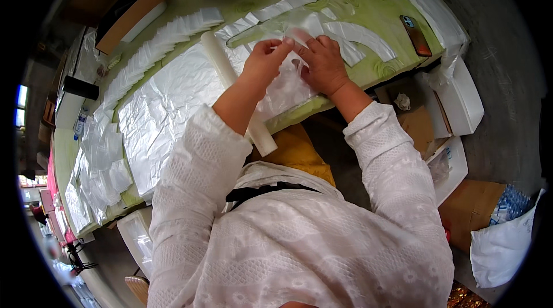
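The worktop (368,2) wears a smooth, pale green covering with a slight sheen. Thin clear plastic film (173,95) lies across it, crinkled and glossy, catching the light in white patches. The roll (230,80) looks like smooth matt white plastic or paper. The small bags (167,37) stacked in a row are translucent, shiny plastic. The piece (296,37) pinched between the left hand (265,60) and right hand (325,66) is the same thin clear film. The sleeves (196,169) are white textured cloth, matt. The phone (416,35) has a glossy brown back. The boxes (469,210) are rough matt cardboard.
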`<action>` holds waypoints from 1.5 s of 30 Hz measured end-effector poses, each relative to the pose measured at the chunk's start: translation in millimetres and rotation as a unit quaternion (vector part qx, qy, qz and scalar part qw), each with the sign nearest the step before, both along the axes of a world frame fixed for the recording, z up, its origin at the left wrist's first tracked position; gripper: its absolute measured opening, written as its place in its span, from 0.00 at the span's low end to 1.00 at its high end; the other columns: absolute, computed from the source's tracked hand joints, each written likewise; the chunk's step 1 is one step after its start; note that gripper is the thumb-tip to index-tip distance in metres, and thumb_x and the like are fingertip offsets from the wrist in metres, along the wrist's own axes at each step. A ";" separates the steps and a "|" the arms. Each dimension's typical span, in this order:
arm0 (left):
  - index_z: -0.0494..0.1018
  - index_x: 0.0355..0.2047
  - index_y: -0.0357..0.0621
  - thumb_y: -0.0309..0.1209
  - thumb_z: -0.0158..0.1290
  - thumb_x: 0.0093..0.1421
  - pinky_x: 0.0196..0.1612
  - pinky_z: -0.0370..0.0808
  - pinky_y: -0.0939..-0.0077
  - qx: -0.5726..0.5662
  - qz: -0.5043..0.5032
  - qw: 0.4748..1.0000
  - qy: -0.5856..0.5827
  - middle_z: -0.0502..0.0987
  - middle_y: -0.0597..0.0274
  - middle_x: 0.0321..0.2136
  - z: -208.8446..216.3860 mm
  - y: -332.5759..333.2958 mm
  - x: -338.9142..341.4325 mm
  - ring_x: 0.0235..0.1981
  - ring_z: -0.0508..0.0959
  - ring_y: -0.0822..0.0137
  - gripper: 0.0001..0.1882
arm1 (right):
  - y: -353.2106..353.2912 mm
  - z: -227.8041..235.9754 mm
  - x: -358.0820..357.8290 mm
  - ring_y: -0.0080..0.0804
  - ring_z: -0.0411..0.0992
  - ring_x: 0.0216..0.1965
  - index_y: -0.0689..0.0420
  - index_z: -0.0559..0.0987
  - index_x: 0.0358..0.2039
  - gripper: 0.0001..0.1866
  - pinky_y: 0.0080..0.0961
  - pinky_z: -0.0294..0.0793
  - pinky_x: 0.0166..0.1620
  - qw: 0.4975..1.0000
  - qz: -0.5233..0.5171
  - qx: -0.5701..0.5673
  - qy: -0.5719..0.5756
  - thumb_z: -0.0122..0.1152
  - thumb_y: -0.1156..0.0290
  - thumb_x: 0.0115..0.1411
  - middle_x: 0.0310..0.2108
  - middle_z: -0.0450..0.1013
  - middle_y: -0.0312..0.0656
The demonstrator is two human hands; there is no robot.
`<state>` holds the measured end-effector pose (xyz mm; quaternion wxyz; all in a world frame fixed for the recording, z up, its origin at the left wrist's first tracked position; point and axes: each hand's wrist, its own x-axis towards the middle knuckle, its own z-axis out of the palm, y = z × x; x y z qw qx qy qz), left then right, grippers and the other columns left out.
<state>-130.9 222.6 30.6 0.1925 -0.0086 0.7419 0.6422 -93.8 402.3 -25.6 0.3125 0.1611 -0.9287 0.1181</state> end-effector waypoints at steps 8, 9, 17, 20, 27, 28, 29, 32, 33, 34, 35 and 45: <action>0.76 0.45 0.42 0.41 0.62 0.61 0.40 0.78 0.72 0.075 0.097 0.992 0.024 0.76 0.66 0.37 0.2 -15.5 -31.9 0.37 0.75 0.71 0.18 | 5.3 -15.0 -16.8 0.46 0.68 0.56 0.44 0.74 0.64 0.33 0.42 0.68 0.58 0.986 -0.120 -0.097 -0.061 0.63 0.71 0.54 0.63 0.68 0.40; 0.75 0.47 0.44 0.40 0.61 0.63 0.41 0.79 0.71 0.125 0.105 0.986 0.023 0.75 0.67 0.39 5.8 -27.0 -26.0 0.38 0.75 0.70 0.18 | 13.2 -23.9 -26.2 0.48 0.67 0.58 0.47 0.73 0.64 0.33 0.44 0.67 0.59 0.972 -0.183 -0.145 -0.024 0.62 0.70 0.55 0.64 0.68 0.43; 0.76 0.44 0.52 0.39 0.62 0.64 0.39 0.73 0.76 -0.017 0.279 0.960 0.028 0.76 0.74 0.35 -19.4 -244.0 15.5 0.35 0.73 0.76 0.12 | 25.4 -29.3 -26.3 0.50 0.66 0.62 0.57 0.73 0.61 0.31 0.45 0.62 0.65 0.956 -0.192 -0.222 0.002 0.63 0.64 0.57 0.59 0.70 0.53; 0.76 0.47 0.47 0.33 0.62 0.62 0.43 0.74 0.72 -0.196 0.285 0.931 0.118 0.77 0.70 0.38 -59.2 -303.5 26.6 0.40 0.75 0.72 0.14 | 24.2 -28.7 -29.0 0.49 0.67 0.61 0.57 0.74 0.60 0.29 0.45 0.62 0.65 0.959 -0.187 -0.212 -0.014 0.63 0.65 0.57 0.58 0.71 0.52; 0.74 0.54 0.46 0.24 0.59 0.57 0.62 0.67 0.57 -0.279 0.086 0.823 0.488 0.72 0.50 0.57 -44.2 -203.9 39.4 0.60 0.69 0.49 0.23 | 28.3 -29.5 -27.5 0.48 0.71 0.56 0.56 0.79 0.54 0.24 0.43 0.65 0.63 0.958 -0.189 -0.214 -0.022 0.62 0.66 0.56 0.53 0.76 0.47; 0.73 0.57 0.46 0.24 0.59 0.58 0.64 0.65 0.54 -0.288 0.047 0.829 0.477 0.71 0.49 0.58 -42.9 -188.1 44.6 0.61 0.68 0.47 0.24 | 27.6 -26.0 -26.7 0.47 0.71 0.56 0.56 0.79 0.53 0.23 0.43 0.65 0.63 0.959 -0.183 -0.216 -0.022 0.62 0.66 0.57 0.53 0.76 0.47; 0.71 0.60 0.46 0.27 0.58 0.59 0.66 0.61 0.50 -0.309 0.012 0.842 0.441 0.69 0.49 0.61 -50.8 -181.7 50.1 0.64 0.66 0.47 0.27 | 25.0 -21.3 -25.1 0.47 0.71 0.55 0.55 0.80 0.52 0.22 0.43 0.65 0.62 0.960 -0.174 -0.220 -0.021 0.62 0.67 0.57 0.53 0.76 0.46; 0.61 0.69 0.47 0.35 0.51 0.65 0.73 0.49 0.42 -0.442 -0.034 0.834 0.329 0.63 0.52 0.69 -63.9 -163.9 67.8 0.71 0.58 0.45 0.32 | 28.4 -18.2 -20.6 0.48 0.71 0.54 0.55 0.80 0.51 0.20 0.44 0.66 0.62 0.974 -0.129 -0.178 0.052 0.62 0.71 0.56 0.53 0.76 0.47; 0.59 0.71 0.47 0.39 0.48 0.66 0.75 0.43 0.41 -0.451 -0.047 0.838 0.302 0.59 0.55 0.72 -61.6 -163.6 69.9 0.75 0.52 0.45 0.33 | 25.6 -17.1 -17.0 0.49 0.71 0.54 0.55 0.80 0.50 0.19 0.44 0.67 0.61 0.978 -0.108 -0.153 0.088 0.63 0.73 0.56 0.53 0.76 0.47; 0.59 0.71 0.47 0.39 0.48 0.66 0.75 0.42 0.41 -0.460 -0.054 0.836 0.294 0.59 0.55 0.72 -58.1 -163.0 71.5 0.75 0.51 0.45 0.33 | 19.3 -19.5 -9.6 0.50 0.71 0.55 0.55 0.80 0.50 0.19 0.44 0.66 0.62 0.982 -0.061 -0.160 0.076 0.63 0.74 0.56 0.53 0.75 0.47; 0.59 0.71 0.47 0.40 0.48 0.66 0.75 0.42 0.41 -0.470 -0.055 0.834 0.284 0.58 0.55 0.72 -54.1 -162.9 73.9 0.75 0.51 0.45 0.33 | -4.1 -7.3 3.8 0.51 0.70 0.56 0.55 0.80 0.49 0.19 0.45 0.66 0.62 0.984 -0.009 -0.166 0.062 0.63 0.75 0.56 0.54 0.75 0.48; 0.67 0.65 0.50 0.34 0.55 0.62 0.69 0.61 0.52 -0.220 -0.077 0.881 0.411 0.62 0.51 0.70 -24.3 -190.6 46.3 0.69 0.61 0.40 0.29 | -157.7 27.1 81.8 0.49 0.73 0.50 0.55 0.82 0.38 0.09 0.42 0.71 0.61 0.892 0.325 -0.241 -0.202 0.67 0.73 0.56 0.44 0.79 0.43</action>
